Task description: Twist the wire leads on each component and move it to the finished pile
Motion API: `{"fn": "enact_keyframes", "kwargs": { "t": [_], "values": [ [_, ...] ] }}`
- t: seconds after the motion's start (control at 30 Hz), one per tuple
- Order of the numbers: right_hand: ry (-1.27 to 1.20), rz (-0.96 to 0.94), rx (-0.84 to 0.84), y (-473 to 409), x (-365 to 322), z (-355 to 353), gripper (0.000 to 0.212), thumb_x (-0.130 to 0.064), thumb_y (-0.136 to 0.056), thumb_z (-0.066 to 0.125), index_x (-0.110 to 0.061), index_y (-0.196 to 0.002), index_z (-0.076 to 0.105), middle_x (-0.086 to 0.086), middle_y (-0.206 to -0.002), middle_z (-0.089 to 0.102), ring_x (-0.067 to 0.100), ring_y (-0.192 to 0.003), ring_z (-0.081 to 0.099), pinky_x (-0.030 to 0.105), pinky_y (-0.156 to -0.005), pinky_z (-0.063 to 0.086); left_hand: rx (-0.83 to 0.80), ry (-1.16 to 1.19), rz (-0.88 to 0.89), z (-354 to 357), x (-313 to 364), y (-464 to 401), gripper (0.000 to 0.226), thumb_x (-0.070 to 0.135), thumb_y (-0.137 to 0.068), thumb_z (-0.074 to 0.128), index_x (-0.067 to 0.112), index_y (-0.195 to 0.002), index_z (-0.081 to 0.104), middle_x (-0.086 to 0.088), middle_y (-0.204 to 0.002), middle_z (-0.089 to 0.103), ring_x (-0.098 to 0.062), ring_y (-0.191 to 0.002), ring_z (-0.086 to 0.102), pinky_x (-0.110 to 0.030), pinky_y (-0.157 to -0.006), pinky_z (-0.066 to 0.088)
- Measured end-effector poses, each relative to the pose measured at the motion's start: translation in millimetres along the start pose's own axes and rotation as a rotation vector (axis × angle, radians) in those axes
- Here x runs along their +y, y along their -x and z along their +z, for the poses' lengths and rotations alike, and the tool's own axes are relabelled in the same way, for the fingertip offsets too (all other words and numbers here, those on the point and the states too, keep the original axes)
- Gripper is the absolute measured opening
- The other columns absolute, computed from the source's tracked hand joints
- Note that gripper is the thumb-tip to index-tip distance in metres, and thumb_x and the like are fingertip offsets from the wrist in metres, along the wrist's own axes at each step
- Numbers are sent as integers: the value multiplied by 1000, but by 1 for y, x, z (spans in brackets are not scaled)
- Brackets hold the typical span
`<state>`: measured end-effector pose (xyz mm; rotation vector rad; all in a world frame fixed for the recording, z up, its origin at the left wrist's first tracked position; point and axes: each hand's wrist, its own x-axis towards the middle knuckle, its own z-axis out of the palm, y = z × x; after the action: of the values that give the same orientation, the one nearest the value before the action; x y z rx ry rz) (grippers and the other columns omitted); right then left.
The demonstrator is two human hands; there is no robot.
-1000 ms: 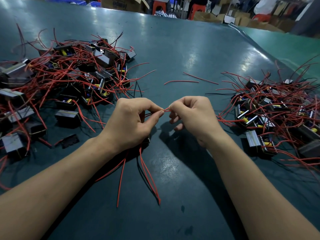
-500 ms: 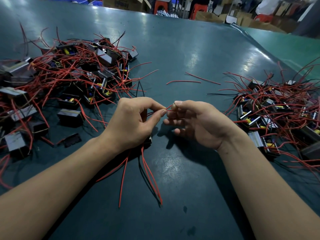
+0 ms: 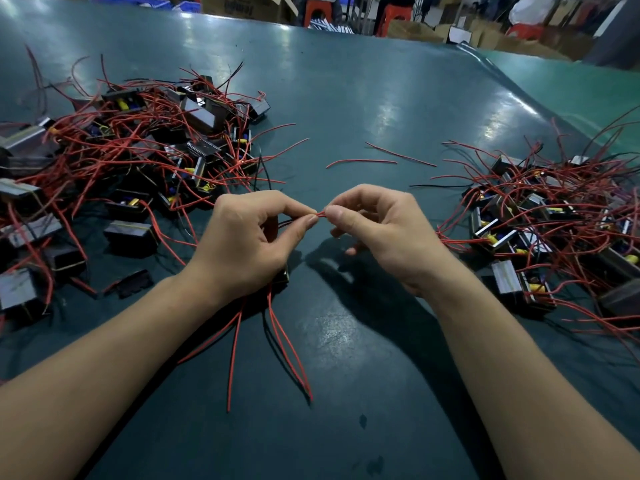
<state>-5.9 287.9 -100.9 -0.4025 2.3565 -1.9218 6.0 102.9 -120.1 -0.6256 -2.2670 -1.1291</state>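
Left hand (image 3: 242, 244) and right hand (image 3: 384, 233) both pinch red leads (image 3: 320, 214) mid-bench (image 3: 346, 98), grip tips nearly touching. Component (image 3: 282, 278) tucked under left palm, spare leads trailing near. Piles left (image 3: 131, 161) and right (image 3: 554, 220).

A dark green worktop (image 3: 346, 98) carries 2 component piles (image 3: 145, 157) (image 3: 554, 220). 2 loose red wires (image 3: 362, 162) (image 3: 401, 155) lie between them.
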Motion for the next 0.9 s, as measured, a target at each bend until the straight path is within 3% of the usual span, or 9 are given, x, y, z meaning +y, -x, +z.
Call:
{"fn": "enact_keyframes", "kwargs": {
  "t": [0.13,0.4,0.6,0.7,0.83,0.9],
  "values": [
    [-72,-19,72,-1,-1,0,16,-13,-85,73,-20,-71,69,-1,-68,65,11,-71,62,20,-49,46,-7,10,11,0,0,1,6,13,-86,74,7,-87,76,-4,-74,71,-25,-54,60,-38,-54,46],
    [-318,233,37,-2,-4,0,26,-14,-85,68,-21,-61,65,-6,-65,61,6,-66,63,18,-51,40,-11,18,33,-1,5,2,7,12,-85,73,6,-85,76,-4,-71,70,-24,-53,59,-36,-54,45],
    [-341,107,136,-2,-6,-8,9,-20,-78,74,-17,-76,65,-5,-68,65,10,-63,63,19,-46,45,67,3,-22,-2,0,2,6,13,-85,73,8,-84,75,-3,-67,68,-20,-51,55,-34,-54,45],
    [-292,126,33,0,-5,-9,24,-28,-69,74,-14,-88,69,-1,-73,69,12,-64,66,19,-48,47,72,-1,-9,-1,1,1,3,12,-85,74,10,-85,75,6,-70,66,-16,-51,54,-33,-54,45],
    [-295,64,19,1,-6,-4,2,-12,-86,68,-11,-84,68,3,-70,69,16,-69,68,20,-48,48,75,-20,39,-1,3,0,3,11,-85,74,8,-85,75,6,-76,68,-14,-55,55,-31,-56,46],
    [-311,41,33,1,-6,-4,7,-7,-88,66,-11,-83,68,4,-70,69,18,-69,69,20,-48,49,76,-40,76,-2,4,0,4,11,-85,73,7,-86,75,2,-79,71,-16,-59,60,-31,-59,49]
  ]
}}
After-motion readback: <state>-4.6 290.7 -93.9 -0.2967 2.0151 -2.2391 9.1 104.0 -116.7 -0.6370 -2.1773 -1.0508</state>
